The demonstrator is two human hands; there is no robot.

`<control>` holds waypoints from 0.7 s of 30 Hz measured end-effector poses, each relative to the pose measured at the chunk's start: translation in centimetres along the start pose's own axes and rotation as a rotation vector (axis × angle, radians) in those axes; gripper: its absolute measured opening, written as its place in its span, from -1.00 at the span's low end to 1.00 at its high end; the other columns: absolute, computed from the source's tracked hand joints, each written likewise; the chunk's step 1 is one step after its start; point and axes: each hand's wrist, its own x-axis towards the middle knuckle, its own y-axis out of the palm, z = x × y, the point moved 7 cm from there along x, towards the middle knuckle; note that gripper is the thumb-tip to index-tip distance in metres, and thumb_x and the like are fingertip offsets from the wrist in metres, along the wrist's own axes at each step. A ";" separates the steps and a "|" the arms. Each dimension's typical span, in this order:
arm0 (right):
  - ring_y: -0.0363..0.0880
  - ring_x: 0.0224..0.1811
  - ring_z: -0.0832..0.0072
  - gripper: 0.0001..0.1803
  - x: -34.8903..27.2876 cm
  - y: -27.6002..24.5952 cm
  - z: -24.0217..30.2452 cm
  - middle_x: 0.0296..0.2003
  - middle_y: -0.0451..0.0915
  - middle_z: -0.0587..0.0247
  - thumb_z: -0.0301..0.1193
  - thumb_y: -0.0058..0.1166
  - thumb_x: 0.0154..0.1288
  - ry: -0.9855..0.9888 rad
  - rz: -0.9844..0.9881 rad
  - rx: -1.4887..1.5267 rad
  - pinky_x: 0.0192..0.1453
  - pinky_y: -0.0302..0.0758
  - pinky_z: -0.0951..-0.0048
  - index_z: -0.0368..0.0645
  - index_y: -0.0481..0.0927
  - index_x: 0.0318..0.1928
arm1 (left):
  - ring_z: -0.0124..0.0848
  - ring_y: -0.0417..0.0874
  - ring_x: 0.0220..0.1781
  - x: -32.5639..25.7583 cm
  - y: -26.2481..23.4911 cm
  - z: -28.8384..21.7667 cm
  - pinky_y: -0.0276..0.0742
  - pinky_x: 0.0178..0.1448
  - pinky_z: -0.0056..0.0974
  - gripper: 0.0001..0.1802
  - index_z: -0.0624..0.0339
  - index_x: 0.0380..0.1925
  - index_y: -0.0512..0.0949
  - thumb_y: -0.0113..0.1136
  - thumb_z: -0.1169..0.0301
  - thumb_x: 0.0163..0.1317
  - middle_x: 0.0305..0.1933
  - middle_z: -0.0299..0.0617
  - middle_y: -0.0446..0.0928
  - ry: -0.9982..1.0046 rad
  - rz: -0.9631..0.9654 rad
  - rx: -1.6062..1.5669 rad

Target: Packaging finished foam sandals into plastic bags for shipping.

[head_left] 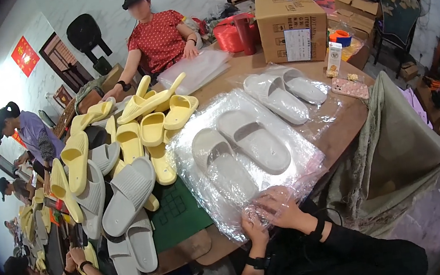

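A pair of grey slide slippers (255,142) lies side by side in front of me, apparently inside a clear plastic bag (225,208) on top of a stack of shiny plastic bags (304,150). At the near end of that bag, my left hand (254,228) pinches the crumpled film. My right hand (283,208) is close beside it, its fingers curled on the same plastic edge, with film partly covering them. Farther off to the right, another grey pair (278,97) sits in clear plastic on the table.
Yellow slippers (132,142) and grey slippers (129,196) are heaped on the left beside a green mat (180,212). A cardboard box (293,27), drink carton (334,59) and phone (350,88) stand or lie farther back. Co-workers sit across and left; draped cloth (380,142) hangs at right.
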 end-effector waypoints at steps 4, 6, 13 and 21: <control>0.51 -0.10 0.24 -0.71 0.5 -0.3 0.2 -0.18 0.57 0.24 -0.35 0.24 0.04 0.012 0.017 0.009 0.02 0.38 0.21 -0.05 0.63 -0.16 | -0.48 0.53 -0.13 0.2 0.1 -0.4 0.50 -0.04 -0.38 -0.80 0.26 -0.13 0.44 0.02 0.37 0.36 -0.13 -0.24 0.51 0.039 0.038 0.124; 0.50 -0.10 0.24 -0.70 0.2 0.0 0.0 -0.17 0.56 0.23 -0.34 0.23 0.05 -0.008 0.002 -0.026 0.02 0.38 0.20 -0.04 0.62 -0.14 | -0.47 0.52 -0.10 0.2 0.7 -0.8 0.48 -0.02 -0.38 -0.79 0.26 -0.12 0.43 0.01 0.36 0.36 -0.11 -0.24 0.49 0.018 0.073 0.181; 0.49 -0.09 0.24 -0.58 -0.5 0.1 0.9 -0.11 0.50 0.19 -0.25 0.16 0.10 -0.037 0.050 -0.227 0.03 0.33 0.13 0.02 0.58 0.02 | -0.50 0.49 -0.19 -0.1 0.9 -2.0 0.44 -0.08 -0.35 -0.80 0.32 -0.18 0.46 0.02 0.38 0.36 -0.21 -0.21 0.54 0.085 -0.021 0.049; 0.45 -0.09 0.19 -0.53 -1.1 0.2 0.7 -0.11 0.48 0.15 -0.23 0.13 0.11 -0.022 0.022 -0.267 0.03 0.29 0.11 0.04 0.54 0.08 | -0.51 0.49 -0.19 0.0 0.7 -1.5 0.44 -0.09 -0.37 -0.81 0.31 -0.20 0.47 0.03 0.37 0.36 -0.22 -0.23 0.53 0.031 -0.009 0.039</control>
